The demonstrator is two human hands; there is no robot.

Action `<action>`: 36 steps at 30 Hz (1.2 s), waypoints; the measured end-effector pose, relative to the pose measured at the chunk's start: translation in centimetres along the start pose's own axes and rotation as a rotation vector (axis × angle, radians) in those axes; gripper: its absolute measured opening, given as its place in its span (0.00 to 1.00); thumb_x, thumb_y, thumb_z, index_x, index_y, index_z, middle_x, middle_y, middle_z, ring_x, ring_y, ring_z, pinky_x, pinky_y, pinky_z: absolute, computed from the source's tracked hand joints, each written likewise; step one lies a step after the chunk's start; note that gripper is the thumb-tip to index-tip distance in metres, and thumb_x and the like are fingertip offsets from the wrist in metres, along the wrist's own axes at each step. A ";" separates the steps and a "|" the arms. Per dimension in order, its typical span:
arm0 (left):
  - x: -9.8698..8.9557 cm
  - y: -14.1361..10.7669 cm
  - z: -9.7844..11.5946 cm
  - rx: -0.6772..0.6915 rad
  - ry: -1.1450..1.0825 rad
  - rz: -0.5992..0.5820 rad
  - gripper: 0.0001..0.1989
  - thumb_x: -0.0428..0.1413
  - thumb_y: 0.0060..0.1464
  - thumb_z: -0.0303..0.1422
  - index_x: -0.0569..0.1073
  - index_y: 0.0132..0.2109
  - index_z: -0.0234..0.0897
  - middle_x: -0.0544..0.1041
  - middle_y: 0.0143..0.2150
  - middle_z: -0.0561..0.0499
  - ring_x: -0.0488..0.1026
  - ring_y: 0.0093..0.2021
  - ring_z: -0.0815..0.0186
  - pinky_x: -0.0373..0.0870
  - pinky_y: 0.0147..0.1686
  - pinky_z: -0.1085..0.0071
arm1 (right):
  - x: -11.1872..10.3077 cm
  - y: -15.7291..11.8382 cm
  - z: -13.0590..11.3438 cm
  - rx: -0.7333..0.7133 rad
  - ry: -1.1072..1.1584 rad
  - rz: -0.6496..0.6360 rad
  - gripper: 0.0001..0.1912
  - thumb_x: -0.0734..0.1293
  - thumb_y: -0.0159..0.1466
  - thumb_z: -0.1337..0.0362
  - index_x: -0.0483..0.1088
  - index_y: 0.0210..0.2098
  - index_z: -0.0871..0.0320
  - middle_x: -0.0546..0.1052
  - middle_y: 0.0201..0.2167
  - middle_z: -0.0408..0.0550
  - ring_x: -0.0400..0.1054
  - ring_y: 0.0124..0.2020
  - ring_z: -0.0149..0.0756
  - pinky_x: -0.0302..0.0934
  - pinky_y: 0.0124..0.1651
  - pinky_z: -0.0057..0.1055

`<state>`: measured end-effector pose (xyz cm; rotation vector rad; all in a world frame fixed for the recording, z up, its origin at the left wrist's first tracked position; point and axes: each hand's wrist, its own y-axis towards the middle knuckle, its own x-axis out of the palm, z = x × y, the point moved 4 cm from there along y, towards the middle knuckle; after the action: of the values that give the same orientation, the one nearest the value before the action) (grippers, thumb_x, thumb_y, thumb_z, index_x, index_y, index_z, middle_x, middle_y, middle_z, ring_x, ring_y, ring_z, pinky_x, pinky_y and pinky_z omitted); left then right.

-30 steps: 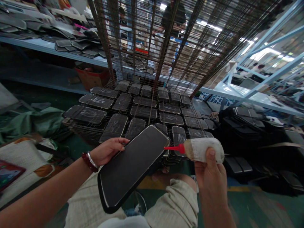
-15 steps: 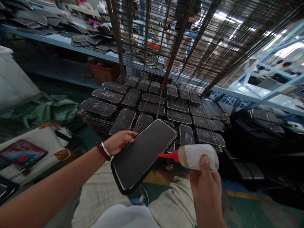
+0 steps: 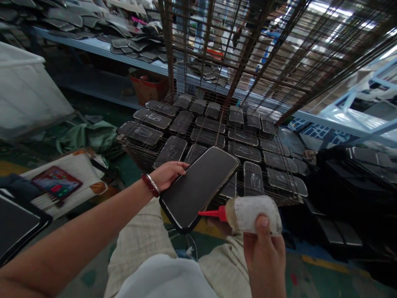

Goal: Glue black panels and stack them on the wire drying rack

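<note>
My left hand (image 3: pixel 169 174) holds a flat black rounded-rectangle panel (image 3: pixel 198 188) by its left edge, tilted up toward me. My right hand (image 3: pixel 263 248) grips a squeeze bottle (image 3: pixel 251 213) wrapped in dirty white cloth. Its red nozzle (image 3: pixel 211 213) points left and touches the panel's lower right edge. Both are above my lap, in front of a wire rack shelf (image 3: pixel 217 132) covered with several similar black panels.
A tall rusty wire rack frame (image 3: pixel 235 54) rises behind. Shelves at the back left (image 3: pixel 102 43) carry piles of dark pieces. A red tablet (image 3: pixel 57 182) lies on a cushion at left beside a green cloth (image 3: pixel 89 136). Black stacks (image 3: pixel 350 182) fill the right.
The nozzle tip has travelled from the panel's upper right corner down along its right edge to the lower end. The view has shifted left, and the panel appears smaller and farther from me.
</note>
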<state>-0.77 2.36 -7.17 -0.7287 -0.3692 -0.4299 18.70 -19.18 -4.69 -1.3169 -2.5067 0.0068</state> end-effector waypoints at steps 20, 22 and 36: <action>-0.4 0.2 -2.9 0.112 -0.414 0.378 0.16 0.52 0.41 0.14 0.67 0.37 0.34 0.74 0.25 0.54 0.74 0.23 0.67 0.75 0.28 0.69 | -0.5 2.0 -1.1 -0.112 -0.033 0.208 0.23 0.70 0.63 0.53 0.70 0.52 0.62 0.74 0.50 0.55 0.70 0.48 0.41 0.67 0.49 0.32; -0.1 0.1 -3.4 0.118 -0.435 0.386 0.15 0.51 0.43 0.14 0.65 0.37 0.36 0.74 0.25 0.54 0.74 0.22 0.67 0.75 0.26 0.70 | -0.4 2.3 -1.2 -0.159 -0.016 0.201 0.23 0.70 0.63 0.53 0.70 0.52 0.62 0.75 0.49 0.54 0.71 0.47 0.40 0.66 0.51 0.33; 1.2 -0.6 -4.5 0.158 -0.447 0.334 0.14 0.51 0.44 0.13 0.68 0.36 0.32 0.78 0.29 0.49 0.77 0.26 0.65 0.77 0.31 0.68 | -0.5 0.1 0.2 -0.260 -0.105 0.092 0.25 0.71 0.61 0.54 0.67 0.53 0.60 0.75 0.42 0.53 0.71 0.44 0.43 0.67 0.41 0.33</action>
<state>0.72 -1.46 -9.38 -0.7130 -0.6800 0.0836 19.01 -19.46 -4.98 -1.5692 -2.6002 -0.2429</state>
